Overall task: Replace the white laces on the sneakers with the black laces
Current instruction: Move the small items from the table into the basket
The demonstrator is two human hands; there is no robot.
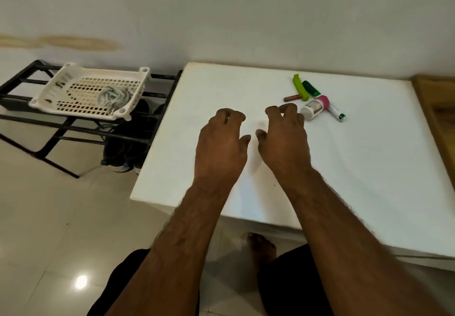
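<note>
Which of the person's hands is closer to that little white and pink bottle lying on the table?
The right hand. Its fingertips hover just left of the white and pink bottle, almost beside it. The left hand hovers farther left over the white table, with the right hand between it and the bottle.

Both forearms are bare and hairy, with no sleeves, watch or rings on the left hand (pixel 221 140) or right hand (pixel 283 136). Black shorts (pixel 290 281) cover the thighs; a bare foot (pixel 262 246) shows under the white table (pixel 369 168).

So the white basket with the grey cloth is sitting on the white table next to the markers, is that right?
Not quite. In the head view the white basket holding the grey cloth sits on the black rack left of the white table, not on it. The markers are on the table.
</note>
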